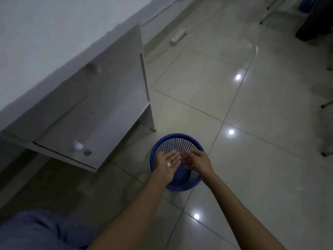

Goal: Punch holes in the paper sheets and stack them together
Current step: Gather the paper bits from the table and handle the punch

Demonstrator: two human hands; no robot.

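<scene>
A person holds both hands over a blue mesh wastebasket (pixel 177 143) standing on a glossy tiled floor (pixel 252 123). The left hand (pixel 168 164) lies flat and palm up, fingers straight and together, with a few small white paper bits (pixel 168 163) resting on the palm. The right hand (pixel 195 159) hovers just beside it, fingers bent loosely downward toward the left fingertips; whether it pinches anything cannot be told in the dim, blurred light. The wastebasket sits directly beneath both hands, its rim showing beyond the fingertips and its solid bottom visible between the wrists. To the left of the left hand stands a pale grey desk (pixel 54 42), with a drawer front (pixel 75 147) hanging below its near edge. Beyond the hands, far across the floor, a white power strip (pixel 178 36) lies beside the wall. No paper sheets are in view. A blue-clad knee (pixel 36 231) fills the corner below the left forearm.
</scene>
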